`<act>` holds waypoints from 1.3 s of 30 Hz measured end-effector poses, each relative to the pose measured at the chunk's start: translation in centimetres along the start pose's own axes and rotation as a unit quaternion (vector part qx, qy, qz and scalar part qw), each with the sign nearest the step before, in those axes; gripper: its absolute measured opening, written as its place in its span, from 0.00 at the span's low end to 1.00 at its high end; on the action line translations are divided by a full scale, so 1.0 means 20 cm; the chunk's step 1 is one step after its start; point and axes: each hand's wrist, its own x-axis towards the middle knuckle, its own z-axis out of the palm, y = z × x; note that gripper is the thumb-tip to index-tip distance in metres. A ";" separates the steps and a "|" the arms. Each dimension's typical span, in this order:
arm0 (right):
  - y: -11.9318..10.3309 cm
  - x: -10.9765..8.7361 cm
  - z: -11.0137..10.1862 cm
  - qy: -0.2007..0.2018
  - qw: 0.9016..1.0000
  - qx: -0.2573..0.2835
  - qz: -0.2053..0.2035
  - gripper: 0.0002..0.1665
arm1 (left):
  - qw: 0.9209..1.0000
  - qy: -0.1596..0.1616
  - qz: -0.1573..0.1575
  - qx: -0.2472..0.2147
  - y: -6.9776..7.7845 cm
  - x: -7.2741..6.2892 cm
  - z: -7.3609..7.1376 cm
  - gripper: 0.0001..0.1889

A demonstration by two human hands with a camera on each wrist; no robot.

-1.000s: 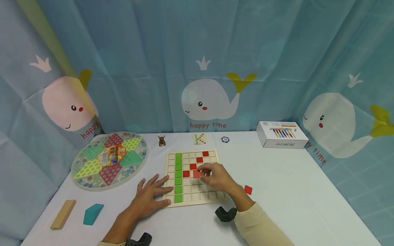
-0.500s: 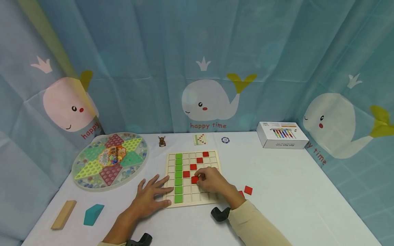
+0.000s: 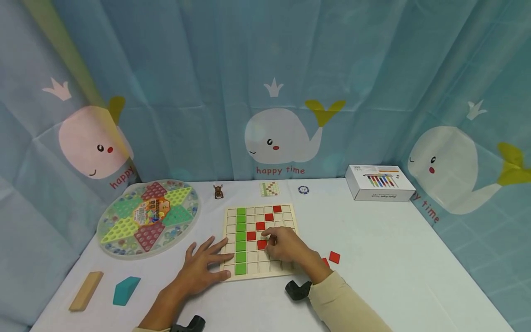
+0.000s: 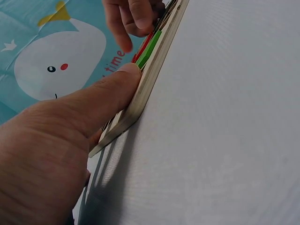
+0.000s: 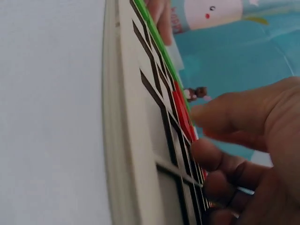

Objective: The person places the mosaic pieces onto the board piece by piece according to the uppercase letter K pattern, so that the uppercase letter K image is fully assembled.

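A square wooden grid board (image 3: 251, 272) lies on the table, with a column of green tiles (image 3: 240, 246) and a diagonal run of red tiles (image 3: 260, 226). My left hand (image 3: 203, 267) is spread at the board's left side, its thumb pressing the edge in the left wrist view. Over the middle of the board, my right hand (image 3: 288, 244) has its thumb and fingers loosely bent beside the lowest red tile (image 3: 262, 245). That tile lies flat in a cell, and in the right wrist view the fingertips (image 5: 202, 115) are close to it with a gap between them.
Two loose red tiles (image 3: 334, 257) lie right of the board, one partly behind the right wrist. A pattern card (image 3: 270, 188), brown figurine (image 3: 218, 191), poker chip (image 3: 303, 189) and white box (image 3: 379, 183) stand behind. Leftward are a round game board (image 3: 109, 245) and two blocks (image 3: 126, 290).
My right hand has lowered the red tile from above the board into a cell, moving slightly toward me, and its fingers have loosened. My left hand has stayed in place.
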 end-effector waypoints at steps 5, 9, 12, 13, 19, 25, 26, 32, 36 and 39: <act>0.00 -0.05 -0.09 0.034 0.998 0.034 -0.031 0.20 | 1.000 0.004 0.001 -0.006 0.01 -0.01 0.00 0.24; -0.02 -0.13 -0.22 0.062 0.996 0.044 -0.055 0.21 | 1.000 0.001 0.000 -0.007 0.01 -0.01 0.00 0.24; -0.03 -0.20 -0.31 0.075 0.993 0.042 -0.076 0.22 | 1.000 -0.002 0.000 -0.003 0.01 -0.01 0.00 0.24; -0.03 -0.22 -0.34 0.077 0.993 0.043 -0.084 0.23 | 1.000 -0.003 -0.001 -0.002 0.01 -0.01 0.00 0.24; 0.02 -0.34 -0.50 0.088 0.990 0.033 -0.109 0.25 | 1.000 -0.011 -0.009 0.001 0.01 -0.01 -0.01 0.25; 0.17 -0.42 -0.55 0.096 0.993 0.020 -0.073 0.23 | 1.000 -0.010 -0.010 0.002 0.00 -0.01 -0.01 0.25; 0.19 -0.43 -0.54 0.093 0.993 0.020 -0.064 0.23 | 1.000 -0.009 -0.011 0.001 0.00 -0.01 -0.01 0.25; 0.32 -0.47 -0.51 0.048 0.998 0.028 -0.019 0.22 | 1.000 0.001 0.000 -0.001 0.00 -0.01 0.00 0.25; 0.38 -0.49 -0.50 0.000 1.000 0.020 -0.006 0.23 | 1.000 -0.001 0.002 -0.002 0.00 -0.01 0.00 0.25; 0.40 -0.50 -0.48 -0.030 0.999 0.001 0.026 0.24 | 1.000 -0.006 -0.001 0.000 0.00 0.00 0.00 0.26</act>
